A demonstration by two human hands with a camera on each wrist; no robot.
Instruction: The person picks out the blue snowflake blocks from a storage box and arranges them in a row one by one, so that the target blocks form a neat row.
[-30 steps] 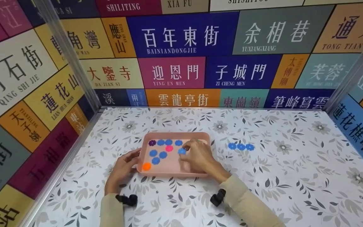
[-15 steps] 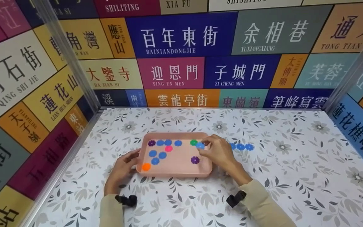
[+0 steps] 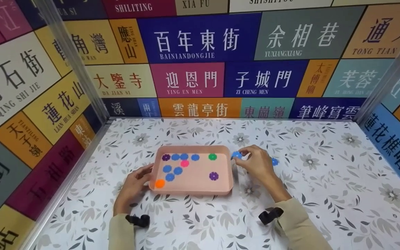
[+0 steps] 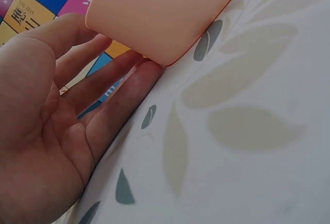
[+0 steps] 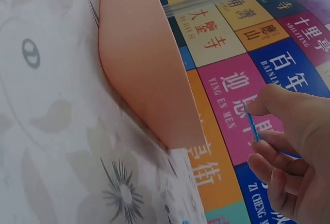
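Observation:
My right hand [image 3: 260, 165] pinches a blue flower-shaped disc [image 3: 236, 155] between thumb and fingertips, just beyond the right rim of a pink tray [image 3: 191, 191]. The right wrist view shows that disc [image 5: 252, 126] edge-on, raised above the table. My left hand [image 3: 135, 185] rests at the tray's left side. Its loosely extended fingertips touch the tray wall [image 4: 165, 18] in the left wrist view. Inside the tray lie several more blue discs [image 3: 178, 170], a green disc [image 3: 213, 157], a pink one [image 3: 184, 163], an orange one [image 3: 160, 183] and two purple ones, including one at right [image 3: 214, 176].
On the table [image 3: 325, 194], to the right of the tray, one blue disc [image 3: 275, 161] shows past my right hand, which hides the rest of that row. The tabletop has a leaf and flower print. Panels with large characters [image 3: 200, 38] stand behind it and at both sides.
My right hand has lifted the blue disc out of the tray and carried it right over the rim, uncovering the green and right-hand purple discs. The left hand stays in place.

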